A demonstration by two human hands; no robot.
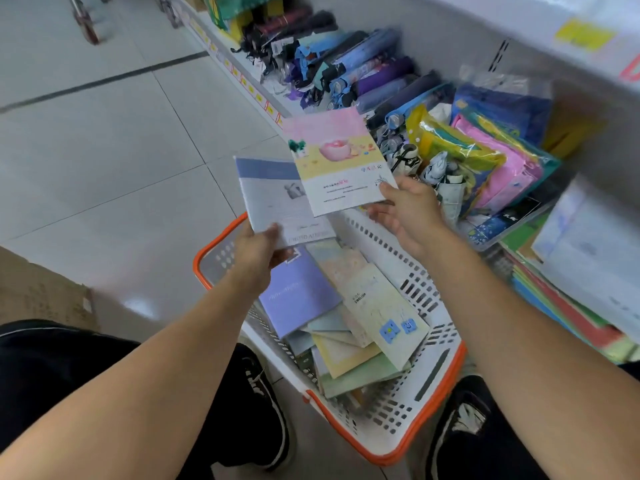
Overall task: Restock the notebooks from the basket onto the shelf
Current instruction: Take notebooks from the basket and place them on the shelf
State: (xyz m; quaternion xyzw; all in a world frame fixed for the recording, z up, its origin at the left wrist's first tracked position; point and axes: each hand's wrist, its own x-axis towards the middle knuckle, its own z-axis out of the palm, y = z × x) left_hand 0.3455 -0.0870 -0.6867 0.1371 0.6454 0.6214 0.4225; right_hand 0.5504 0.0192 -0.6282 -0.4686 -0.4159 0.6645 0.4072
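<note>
A white basket with an orange rim [420, 431] stands on the floor between my feet, holding several notebooks [349, 323] in purple, yellow and green. My left hand [258, 258] grips a grey-blue notebook [273, 199] by its near edge above the basket. My right hand [407, 211] pinches the near right corner of a pink and yellow notebook [337, 161], which overlaps the grey-blue one. Both are held up in front of the low shelf [540, 254] on the right.
The low shelf carries folded umbrellas [363, 71], bagged colourful items [485, 157] in a clear tray, and flat stacks of coloured paper goods [568, 306] at the near right. A cardboard box [41, 292] sits at the left. Tiled floor extends left and ahead.
</note>
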